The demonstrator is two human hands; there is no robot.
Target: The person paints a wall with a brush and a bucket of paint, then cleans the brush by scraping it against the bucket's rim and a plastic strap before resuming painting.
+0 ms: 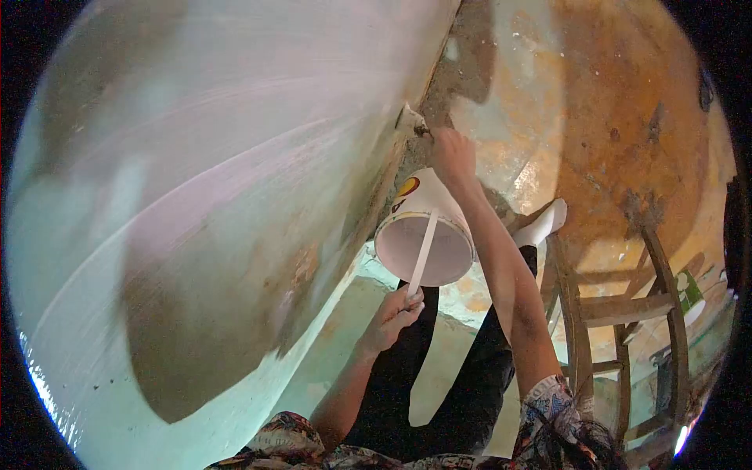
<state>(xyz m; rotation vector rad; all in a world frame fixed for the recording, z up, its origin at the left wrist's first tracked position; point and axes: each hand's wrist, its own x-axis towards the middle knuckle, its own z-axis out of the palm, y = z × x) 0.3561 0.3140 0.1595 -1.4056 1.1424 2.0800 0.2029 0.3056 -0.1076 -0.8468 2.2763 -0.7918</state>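
My left hand [398, 315] is closed round a flat white strip [424, 254] that runs across the mouth of a white bucket [458, 270]; it looks like the bucket's handle. The bucket's mouth faces up towards me, its inside pale, with a red and yellow mark on its side. Above the bucket, my right hand [454, 157] grips a small brush [410, 119] with a pale, paint-covered head. That head touches the lower edge of the whitish wall [258, 141]. Its handle is mostly hidden in my fingers.
A wooden ladder [627, 310] stands on the right, beside an orange-brown patchy surface [619, 141]. My legs in dark trousers [470, 392] are below, with a white-covered foot [542, 223] near the ladder. A green and white container [689, 298] lies beyond the ladder.
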